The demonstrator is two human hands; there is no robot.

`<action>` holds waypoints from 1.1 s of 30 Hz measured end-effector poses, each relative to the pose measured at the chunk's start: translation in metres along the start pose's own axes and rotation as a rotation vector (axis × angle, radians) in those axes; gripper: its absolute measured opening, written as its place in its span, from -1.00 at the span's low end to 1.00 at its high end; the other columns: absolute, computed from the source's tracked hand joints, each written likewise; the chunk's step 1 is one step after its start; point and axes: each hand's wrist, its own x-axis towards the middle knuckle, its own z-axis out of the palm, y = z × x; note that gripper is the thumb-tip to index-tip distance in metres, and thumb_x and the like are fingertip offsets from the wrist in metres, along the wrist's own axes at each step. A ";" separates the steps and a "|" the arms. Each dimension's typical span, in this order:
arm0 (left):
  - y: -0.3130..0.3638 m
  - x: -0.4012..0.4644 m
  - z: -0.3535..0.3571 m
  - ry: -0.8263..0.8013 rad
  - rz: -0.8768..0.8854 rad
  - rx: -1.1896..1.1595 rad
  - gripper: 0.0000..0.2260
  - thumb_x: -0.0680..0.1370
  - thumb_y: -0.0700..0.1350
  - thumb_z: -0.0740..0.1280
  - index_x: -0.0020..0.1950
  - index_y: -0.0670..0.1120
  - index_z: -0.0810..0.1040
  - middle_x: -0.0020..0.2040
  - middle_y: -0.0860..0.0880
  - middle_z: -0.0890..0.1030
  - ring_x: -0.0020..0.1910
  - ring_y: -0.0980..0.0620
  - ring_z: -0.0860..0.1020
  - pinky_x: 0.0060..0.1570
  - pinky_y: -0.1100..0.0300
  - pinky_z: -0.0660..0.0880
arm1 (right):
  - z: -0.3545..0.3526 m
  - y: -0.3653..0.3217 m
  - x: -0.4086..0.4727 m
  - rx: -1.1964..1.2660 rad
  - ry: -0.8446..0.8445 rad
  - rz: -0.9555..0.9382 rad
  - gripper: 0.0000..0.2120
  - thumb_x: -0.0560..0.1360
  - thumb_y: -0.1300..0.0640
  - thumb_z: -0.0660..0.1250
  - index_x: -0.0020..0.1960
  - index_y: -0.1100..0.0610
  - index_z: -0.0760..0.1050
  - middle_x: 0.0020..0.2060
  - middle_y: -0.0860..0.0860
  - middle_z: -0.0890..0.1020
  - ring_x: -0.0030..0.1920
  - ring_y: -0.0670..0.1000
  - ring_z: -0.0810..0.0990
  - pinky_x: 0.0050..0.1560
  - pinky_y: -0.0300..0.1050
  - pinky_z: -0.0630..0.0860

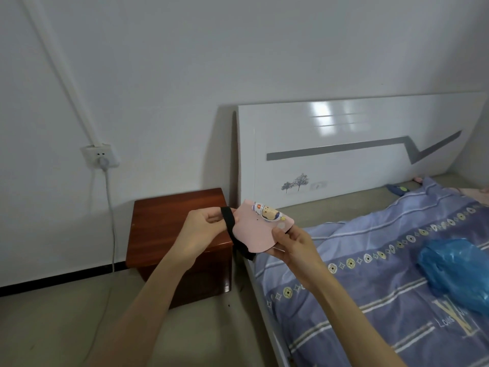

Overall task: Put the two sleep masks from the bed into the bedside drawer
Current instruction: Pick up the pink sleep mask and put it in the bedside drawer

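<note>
A soft, flat pink sleep mask [260, 229] with a cartoon astronaut print and a black elastic strap [229, 221] is held in the air between the glossy reddish-brown wooden bedside cabinet [169, 229] and the bed [370, 274] with its striped purple-blue sheet. The left hand [205, 226] is closed on the strap, which loops over its fingers. The right hand [293, 247] pinches the mask's lower right edge, thumb on top.

Pink cloth mask [260, 229], matt; bedside cabinet [177, 223] glossy red-brown wood; headboard [344, 144] glossy white; crinkled blue plastic bag [455, 271].
</note>
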 end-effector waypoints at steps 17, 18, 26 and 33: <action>-0.068 0.028 -0.074 0.016 -0.127 -0.023 -0.83 0.45 -0.18 0.36 -0.27 0.08 0.62 -0.36 0.18 0.66 -0.32 0.29 0.57 -0.34 0.43 0.50 | 0.072 0.048 0.059 -0.392 -0.167 0.154 -0.77 0.54 0.32 0.17 0.07 0.10 0.51 -0.10 0.05 0.65 -0.17 -0.11 0.64 -0.18 -0.24 0.63; -0.073 0.030 -0.076 0.002 -0.138 0.023 -0.82 0.45 -0.17 0.36 -0.30 0.08 0.61 -0.39 0.21 0.64 -0.36 0.32 0.54 -0.38 0.47 0.45 | 0.075 0.053 0.063 -0.409 -0.176 0.171 -0.77 0.53 0.33 0.17 0.03 0.09 0.53 -0.06 0.09 0.64 -0.11 -0.05 0.63 -0.06 -0.15 0.63; -0.121 0.059 -0.082 0.030 -0.302 0.029 -0.93 0.43 -0.08 0.39 -0.20 0.09 0.64 -0.17 0.10 0.65 -0.15 0.15 0.59 -0.15 0.21 0.54 | 0.071 0.092 0.117 -0.291 -0.148 0.328 -0.77 0.52 0.30 0.19 -0.03 0.05 0.55 0.03 0.14 0.63 0.03 0.08 0.60 0.16 0.08 0.54; -0.165 0.097 -0.063 0.153 -0.411 0.056 -0.85 0.41 -0.12 0.41 -0.30 0.13 0.64 -0.25 0.16 0.66 -0.30 0.33 0.57 -0.36 0.48 0.45 | 0.062 0.132 0.173 -0.441 -0.245 0.407 -0.86 0.53 0.14 0.22 0.06 0.08 0.49 0.04 0.13 0.62 0.09 0.10 0.59 0.16 0.13 0.52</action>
